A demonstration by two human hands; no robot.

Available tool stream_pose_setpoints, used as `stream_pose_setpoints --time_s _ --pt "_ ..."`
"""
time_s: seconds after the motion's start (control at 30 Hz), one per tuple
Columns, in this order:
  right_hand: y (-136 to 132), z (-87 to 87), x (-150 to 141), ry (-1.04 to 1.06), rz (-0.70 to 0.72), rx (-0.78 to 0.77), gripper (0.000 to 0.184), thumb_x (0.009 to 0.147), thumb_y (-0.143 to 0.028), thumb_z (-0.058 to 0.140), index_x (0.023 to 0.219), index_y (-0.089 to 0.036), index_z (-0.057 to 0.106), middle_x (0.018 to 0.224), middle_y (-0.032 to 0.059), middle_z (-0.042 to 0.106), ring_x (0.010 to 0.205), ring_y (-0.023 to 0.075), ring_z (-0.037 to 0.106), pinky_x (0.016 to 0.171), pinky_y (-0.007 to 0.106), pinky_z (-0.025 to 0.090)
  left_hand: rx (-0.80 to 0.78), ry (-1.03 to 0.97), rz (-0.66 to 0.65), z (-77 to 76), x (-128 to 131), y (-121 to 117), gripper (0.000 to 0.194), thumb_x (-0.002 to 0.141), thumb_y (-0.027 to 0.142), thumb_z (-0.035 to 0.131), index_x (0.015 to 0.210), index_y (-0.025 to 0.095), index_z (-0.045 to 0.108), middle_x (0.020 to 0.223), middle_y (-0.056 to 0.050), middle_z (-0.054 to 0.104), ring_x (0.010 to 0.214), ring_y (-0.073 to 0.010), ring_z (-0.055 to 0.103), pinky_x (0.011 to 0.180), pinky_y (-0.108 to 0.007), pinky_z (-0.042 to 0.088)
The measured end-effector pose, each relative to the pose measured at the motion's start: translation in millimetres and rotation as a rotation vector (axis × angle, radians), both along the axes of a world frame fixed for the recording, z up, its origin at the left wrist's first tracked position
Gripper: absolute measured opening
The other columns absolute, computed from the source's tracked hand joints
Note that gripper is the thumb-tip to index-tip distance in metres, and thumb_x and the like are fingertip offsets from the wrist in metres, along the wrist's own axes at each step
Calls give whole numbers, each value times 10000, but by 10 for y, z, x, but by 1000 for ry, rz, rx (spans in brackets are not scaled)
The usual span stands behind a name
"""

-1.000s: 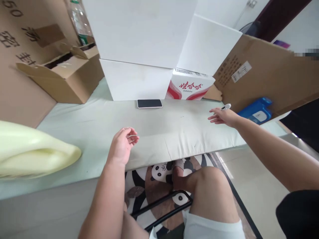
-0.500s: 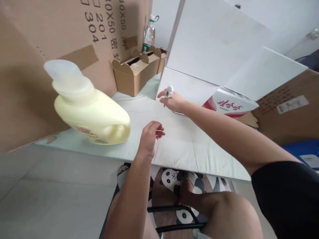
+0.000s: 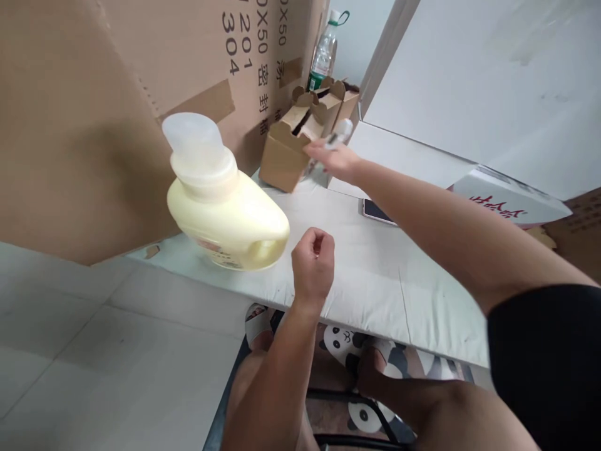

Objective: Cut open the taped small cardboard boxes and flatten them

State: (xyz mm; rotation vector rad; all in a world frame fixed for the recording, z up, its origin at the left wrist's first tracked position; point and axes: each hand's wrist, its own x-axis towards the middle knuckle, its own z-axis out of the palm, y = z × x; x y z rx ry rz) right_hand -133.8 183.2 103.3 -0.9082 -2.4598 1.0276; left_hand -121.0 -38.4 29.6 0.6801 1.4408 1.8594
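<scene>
My left hand [image 3: 313, 257] is curled into a fist above the table, with nothing visible inside it. Just left of it stands a big pale yellow jug with a translucent cap [image 3: 225, 207], apart from the hand. My right hand [image 3: 334, 160] reaches forward to the near end of a small brown cardboard carton [image 3: 284, 153]. Its fingers are smeared by motion, so whether they grip or touch the carton is unclear. A small white object [image 3: 345, 129], blurred, shows at the back of that hand.
A phone [image 3: 375, 212] lies on the cloth-covered table [image 3: 357, 275], partly behind my right forearm. A clear water bottle [image 3: 323, 53] stands behind the cartons. Large cardboard [image 3: 136, 156] walls the left side; white panels and a red-and-white box [image 3: 511, 197] stand at right.
My right hand has moved from the white panel's edge left to the carton. My left hand's fingers have curled into a fist. The view has shifted left, and more of the phone shows.
</scene>
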Motion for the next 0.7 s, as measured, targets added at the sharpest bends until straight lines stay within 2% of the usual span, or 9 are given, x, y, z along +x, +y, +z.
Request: stream_pose_setpoints --time_s 0.07,0.13,0.2,0.27,0.33,0.4,0.47,0.57,0.7 --pt "-195 -17 594 94 38 -72 404 936 -552 541 1034 -193 700 1292 114 686 1115 291 649 1010 510 527 140 210 191 16 44 -65 190 841 236 549 660 222 494 599 34 498 590 -127 479 600 -273 383" --pt "-437 -67 1237 131 39 -87 524 904 -673 528 1047 -207 719 1331 123 684 1083 303 682 959 518 555 314 360 327 46 124 -118 212 859 175 523 662 223 461 581 46 455 543 -119 425 556 -272 342" --pt "-713 -148 1848 218 18 -74 571 909 -733 479 900 -224 737 1151 113 750 1048 299 703 944 496 570 455 464 404 90 208 -144 205 876 155 505 686 225 472 600 43 444 540 -126 413 546 -277 341" --pt "-1009 -242 2372 366 49 -81 528 969 -629 471 799 -229 772 928 105 777 945 288 730 895 475 582 447 568 416 133 270 -134 157 896 190 510 758 229 572 720 2 533 672 -163 529 655 -306 451" --pt "-1304 -324 2779 412 77 -103 503 1008 -548 444 867 -236 814 933 104 793 862 268 748 808 441 594 305 715 365 151 306 -86 159 899 269 552 918 229 705 1008 -71 611 1000 -236 607 942 -394 500" --pt "-1570 -375 3062 461 111 -96 505 1007 -551 439 916 -229 817 969 111 795 806 256 754 731 414 593 186 874 275 128 328 -11 260 872 355 610 1043 232 762 1309 -107 515 1298 -309 496 1172 -480 370" --pt "-1777 -380 3235 485 140 -74 531 997 -584 427 937 -214 802 1003 120 787 799 249 749 705 400 586 127 964 147 82 349 76 229 871 365 614 967 236 777 1426 -101 421 1436 -342 369 1259 -504 245" --pt "-1948 -294 3368 406 180 -39 561 1002 -611 388 964 -198 765 1083 132 775 879 243 742 766 394 566 92 971 -29 37 391 192 207 882 368 601 786 221 711 1353 -115 422 1447 -344 361 1247 -487 276" --pt "-2009 -132 3476 281 232 -19 569 1022 -627 307 895 -213 676 1124 131 766 942 252 737 795 406 528 130 894 -106 91 481 285 191 836 383 646 729 235 589 1193 -100 433 1390 -318 411 1145 -426 409"
